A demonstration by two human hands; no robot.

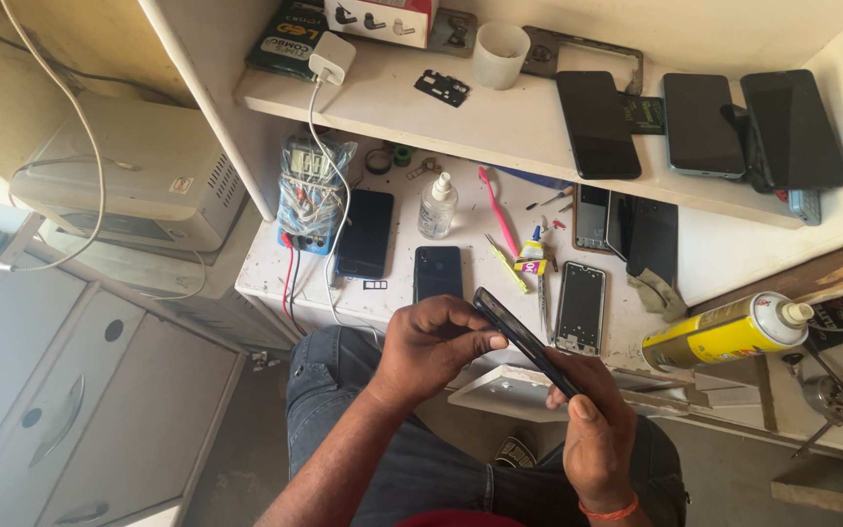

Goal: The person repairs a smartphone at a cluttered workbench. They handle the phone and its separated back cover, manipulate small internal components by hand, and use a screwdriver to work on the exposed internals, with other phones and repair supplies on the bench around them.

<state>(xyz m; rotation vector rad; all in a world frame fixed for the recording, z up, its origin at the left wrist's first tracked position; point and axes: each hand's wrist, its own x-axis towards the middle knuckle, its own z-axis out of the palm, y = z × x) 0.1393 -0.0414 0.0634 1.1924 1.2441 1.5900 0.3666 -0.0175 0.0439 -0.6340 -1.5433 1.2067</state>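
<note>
The left hand (pixel 431 346) has its grip closed on the upper end of a black smartphone (pixel 524 342), with the thumb laid along the edge. The right hand (pixel 597 429) grasps the lower end of the same phone from below. The phone is tilted, seen almost edge-on, and it is held above the lap, just in front of the counter (pixel 392 293) edge.

At 12 o'clock from the hands, a dark phone (pixel 438 272) lies flat on the counter; at 1 o'clock lies a bare phone frame (pixel 581 306), with a small glue tube (pixel 532 256) bearing a yellow and pink label just beyond. At 3 o'clock a yellow spray can (pixel 729 330) with dark print lies on its side. At 11 o'clock stands a clear pump bottle (pixel 437 206).

On the shelf (pixel 500 127) above, a green flat package (pixel 288 39) and a red and white box (pixel 382 18) sit at the back. Open room remains at 9 o'clock, toward the grey drawers (pixel 70 400).
</note>
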